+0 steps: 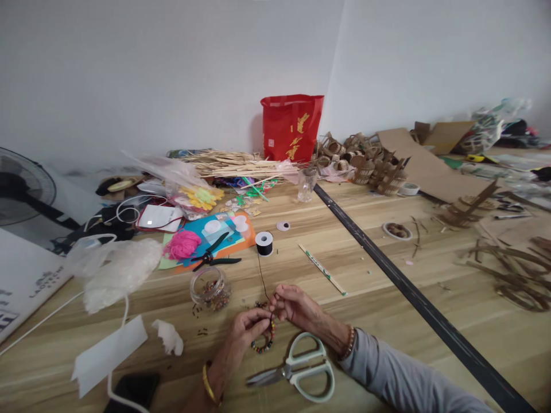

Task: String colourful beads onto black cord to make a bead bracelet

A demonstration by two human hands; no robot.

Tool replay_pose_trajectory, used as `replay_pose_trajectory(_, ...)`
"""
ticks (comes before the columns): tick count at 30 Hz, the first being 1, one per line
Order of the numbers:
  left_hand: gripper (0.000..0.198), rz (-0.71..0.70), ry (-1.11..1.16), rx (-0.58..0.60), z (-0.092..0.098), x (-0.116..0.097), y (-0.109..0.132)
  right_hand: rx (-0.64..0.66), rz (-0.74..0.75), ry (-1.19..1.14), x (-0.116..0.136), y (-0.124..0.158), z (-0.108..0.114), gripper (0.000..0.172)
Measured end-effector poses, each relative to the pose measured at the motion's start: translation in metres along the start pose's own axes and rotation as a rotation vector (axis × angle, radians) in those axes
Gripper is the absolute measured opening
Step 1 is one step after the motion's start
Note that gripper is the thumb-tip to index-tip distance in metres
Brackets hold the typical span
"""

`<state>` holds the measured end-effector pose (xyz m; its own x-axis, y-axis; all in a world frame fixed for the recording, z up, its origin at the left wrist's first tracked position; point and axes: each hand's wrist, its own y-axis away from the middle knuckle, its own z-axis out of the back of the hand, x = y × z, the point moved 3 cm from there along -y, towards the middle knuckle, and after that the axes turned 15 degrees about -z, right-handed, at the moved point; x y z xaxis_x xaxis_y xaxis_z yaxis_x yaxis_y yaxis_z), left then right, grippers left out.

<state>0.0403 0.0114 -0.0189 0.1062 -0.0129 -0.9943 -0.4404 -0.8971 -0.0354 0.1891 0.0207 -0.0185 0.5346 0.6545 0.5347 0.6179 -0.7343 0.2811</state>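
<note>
My left hand pinches a string of small colourful beads, which hangs in a loop below its fingertips. Close beside it, my right hand has its thumb and fingers together on a thin dark cord. That cord runs back to a white spool wound with black. Loose beads lie just behind the fingers. To the left stands a clear jar partly filled with beads. Below my right hand lie scissors with pale handles, their blades pointing left.
Black-handled pliers and pink yarn lie on coloured paper. A paper-wrapped stick, a clear glass and a red bag stand or lie farther back. A dark strip crosses the table at right. Tissue lies left.
</note>
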Motion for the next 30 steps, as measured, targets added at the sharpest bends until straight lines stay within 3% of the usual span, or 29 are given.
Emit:
replay_pose_trajectory(10, 0.04, -0.05, 0.083, -0.055, -0.009, -0.014, 0.0, 0.0, 0.013, -0.004, 0.0, 0.001, -0.001, 0.027)
replay_pose_trajectory(22, 0.027, -0.078, -0.119, -0.054, -0.006, -0.009, 0.002, 0.006, -0.017, 0.009, -0.002, 0.0, 0.003, 0.026)
replay_pose_trajectory(30, 0.031, -0.275, -0.179, 0.026, -0.009, -0.012, 0.004, 0.044, -0.041, -0.014, -0.004, -0.002, 0.002, 0.026)
